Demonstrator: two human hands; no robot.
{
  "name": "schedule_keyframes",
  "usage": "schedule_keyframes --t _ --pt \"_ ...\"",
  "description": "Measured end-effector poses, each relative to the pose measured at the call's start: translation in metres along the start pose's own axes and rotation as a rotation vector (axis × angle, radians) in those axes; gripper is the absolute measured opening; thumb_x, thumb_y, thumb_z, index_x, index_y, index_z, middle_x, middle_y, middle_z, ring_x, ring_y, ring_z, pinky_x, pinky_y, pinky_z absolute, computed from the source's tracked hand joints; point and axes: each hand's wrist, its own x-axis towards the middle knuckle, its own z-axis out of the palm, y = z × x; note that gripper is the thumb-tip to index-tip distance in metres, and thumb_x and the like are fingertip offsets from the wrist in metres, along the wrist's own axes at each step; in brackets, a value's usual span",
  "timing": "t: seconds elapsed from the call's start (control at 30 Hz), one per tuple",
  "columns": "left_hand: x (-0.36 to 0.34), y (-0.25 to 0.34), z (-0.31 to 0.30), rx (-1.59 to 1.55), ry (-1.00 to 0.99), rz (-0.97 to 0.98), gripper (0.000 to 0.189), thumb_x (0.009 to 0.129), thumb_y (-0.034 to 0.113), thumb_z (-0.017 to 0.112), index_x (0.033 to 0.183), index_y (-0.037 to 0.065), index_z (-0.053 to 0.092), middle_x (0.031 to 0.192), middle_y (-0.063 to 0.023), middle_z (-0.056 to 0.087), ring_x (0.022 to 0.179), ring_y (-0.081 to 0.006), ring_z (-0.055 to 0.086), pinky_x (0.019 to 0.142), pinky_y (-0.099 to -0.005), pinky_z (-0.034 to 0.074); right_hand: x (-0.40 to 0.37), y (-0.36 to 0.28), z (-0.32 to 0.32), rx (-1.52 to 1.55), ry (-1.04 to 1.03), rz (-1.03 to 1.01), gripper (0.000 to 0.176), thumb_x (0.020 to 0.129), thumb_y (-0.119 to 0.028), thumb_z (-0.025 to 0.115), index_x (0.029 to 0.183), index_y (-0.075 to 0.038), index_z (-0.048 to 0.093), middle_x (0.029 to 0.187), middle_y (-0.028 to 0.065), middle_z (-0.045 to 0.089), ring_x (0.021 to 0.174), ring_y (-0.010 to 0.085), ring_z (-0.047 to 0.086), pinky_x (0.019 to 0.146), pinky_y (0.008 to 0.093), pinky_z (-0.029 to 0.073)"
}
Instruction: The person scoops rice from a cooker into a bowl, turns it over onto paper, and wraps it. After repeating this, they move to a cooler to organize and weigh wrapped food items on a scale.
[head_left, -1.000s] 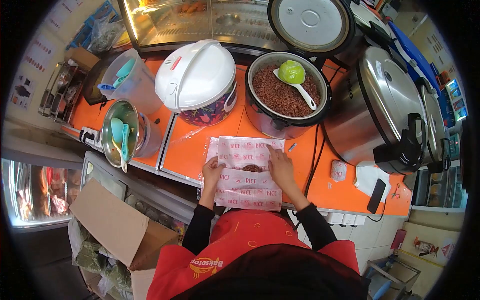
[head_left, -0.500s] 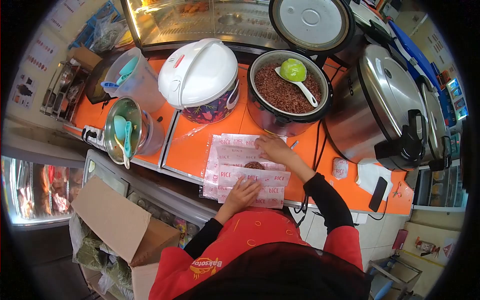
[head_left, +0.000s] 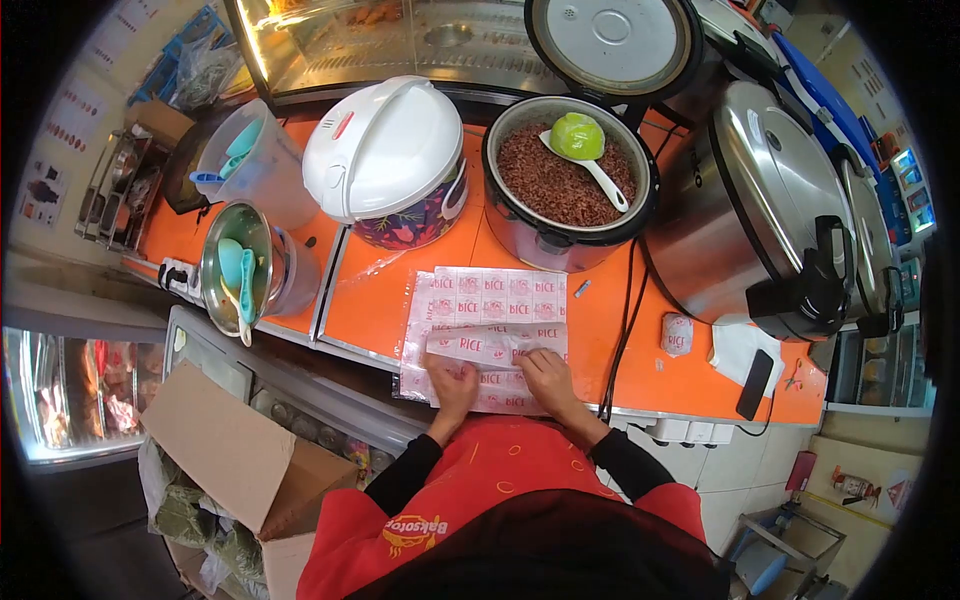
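A sheet of white wrapping paper printed with red "RICE" lies folded over on a stack of similar printed sheets. My left hand grips the left end of the fold, with the thumb pressed against it. At the other end, my right hand closes its fingers on the paper. The rice mound under the fold is hidden. Just behind the sheets stands an open rice cooker with reddish-brown rice. A white rice paddle with a green-wrapped scoop end rests on that rice.
A closed white-lidded cooker stands at the back left, beside a metal bowl of utensils. Large steel cookers fill the right side. A wrapped rice packet, a phone and a black cable lie on the orange counter.
My right hand has come down from the paper's far edge to the right end of the fold. The paper now covers the rice mound, and my left hand has shifted left.
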Motion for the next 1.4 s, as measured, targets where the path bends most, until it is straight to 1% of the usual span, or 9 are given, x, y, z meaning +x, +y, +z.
schedule_keyframes --t 0.03,0.1,0.17,0.3,0.5,0.8,1.0,1.23,1.4 --pt "0.025 0.018 -0.008 0.033 0.324 0.209 0.025 0.078 0.014 0.06 0.102 0.007 0.058 0.1 -0.0061 0.059 0.102 -0.0258 0.053 0.089 -0.0503 0.033 -0.002 0.001 0.002 0.019 0.028 0.021 0.021 0.067 -0.005 0.058 0.088 -0.007 0.059 0.083 0.0062 0.055 0.083 0.0237 0.055 0.076 0.0349 0.044" --pt "0.041 0.03 -0.022 0.216 0.489 0.553 0.02 0.078 0.012 0.059 0.097 0.008 0.059 0.096 -0.0055 0.06 0.101 -0.0231 0.055 0.089 -0.055 0.03 -0.001 0.0 0.002 0.015 0.083 0.023 0.021 0.067 -0.004 0.059 0.087 -0.007 0.059 0.081 0.0063 0.054 0.082 0.024 0.054 0.074 0.0352 0.044" --pt "0.04 0.027 -0.033 0.515 0.154 0.804 0.016 0.077 0.01 0.059 0.093 0.008 0.059 0.091 -0.0053 0.06 0.098 -0.021 0.057 0.09 -0.0601 0.026 -0.003 -0.003 0.003 0.026 0.121 0.03 0.02 0.067 -0.003 0.06 0.086 -0.007 0.059 0.08 0.0064 0.054 0.081 0.0243 0.054 0.073 0.0356 0.044" --pt "0.032 0.001 -0.024 0.323 -0.237 0.641 0.019 0.071 0.008 0.061 0.09 0.007 0.06 0.093 -0.0066 0.06 0.093 -0.0198 0.059 0.088 -0.0485 0.039 -0.005 -0.003 0.007 0.055 0.163 0.101 0.018 0.068 -0.002 0.06 0.085 -0.007 0.059 0.077 0.0063 0.053 0.081 0.0247 0.054 0.072 0.0372 0.043" --pt "0.032 -0.006 -0.029 0.115 -0.287 0.582 0.024 0.067 -0.001 0.064 0.091 0.003 0.06 0.092 -0.009 0.062 0.095 -0.0238 0.059 0.076 -0.0348 0.05 -0.013 0.001 0.009 0.12 0.092 0.275 0.013 0.072 -0.003 0.062 0.084 -0.006 0.06 0.088 0.0084 0.059 0.089 0.0267 0.056 0.08 0.0396 0.044" --pt "0.033 -0.01 -0.032 0.209 -0.279 0.669 0.033 0.07 0.005 0.067 0.102 0.005 0.059 0.092 -0.0104 0.063 0.093 -0.0264 0.059 0.085 -0.041 0.045 -0.021 0.027 -0.004 -0.006 -0.045 0.097 0.02 0.078 -0.015 0.061 0.097 -0.008 0.059 0.092 0.0076 0.064 0.094 0.0234 0.059 0.085 0.0395 0.044" --pt "0.065 0.016 -0.004 0.213 -0.304 0.256 0.054 0.068 0.01 0.071 0.117 0.006 0.05 0.1 -0.013 0.056 0.086 -0.0288 0.056 0.085 -0.0439 0.042 0.021 0.022 0.001 -0.131 -0.146 0.321 0.041 0.071 -0.013 0.067 0.11 -0.012 0.054 0.1 0.009 0.057 0.088 0.0273 0.058 0.073 0.0396 0.046" --pt "0.118 0.034 -0.009 0.625 -0.661 0.582 0.047 0.069 0.012 0.068 0.114 0.003 0.057 0.123 -0.0118 0.053 0.124 -0.0269 0.042 0.104 -0.0426 0.032 0.06 0.032 -0.004 -0.235 -0.188 0.142 0.059 0.07 -0.004 0.063 0.127 -0.011 0.047 0.12 0.0138 0.053 0.111 0.0333 0.05 0.093 0.0417 0.039" --pt "0.068 0.005 0.003 0.513 -0.418 0.516 0.045 0.078 0.008 0.055 0.12 -0.006 0.048 0.126 -0.0198 0.049 0.121 -0.0329 0.044 0.103 -0.0435 0.033 0.029 0.009 0.021 -0.007 -0.003 0.354 0.053 0.071 0.005 0.052 0.124 -0.001 0.048 0.116 0.0199 0.056 0.113 0.0353 0.05 0.101 0.0436 0.035"
